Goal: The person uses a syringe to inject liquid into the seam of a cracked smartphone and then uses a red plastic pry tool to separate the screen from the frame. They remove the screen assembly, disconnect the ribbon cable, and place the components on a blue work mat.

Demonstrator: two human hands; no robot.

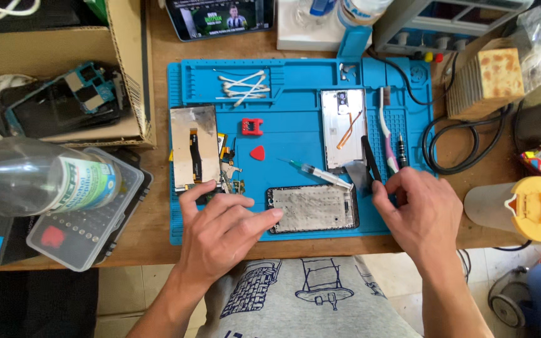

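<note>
Keep your left hand flat and loose, fingertips steadying the phone frame at the mat's near edge, while your right hand pinches the black tweezers just beyond it.

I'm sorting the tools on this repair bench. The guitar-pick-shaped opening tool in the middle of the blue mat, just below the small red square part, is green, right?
Not green: the opening pick is red, as the head view shows. The rest holds: it lies near the middle of the blue mat, just below the small red square part.
</note>
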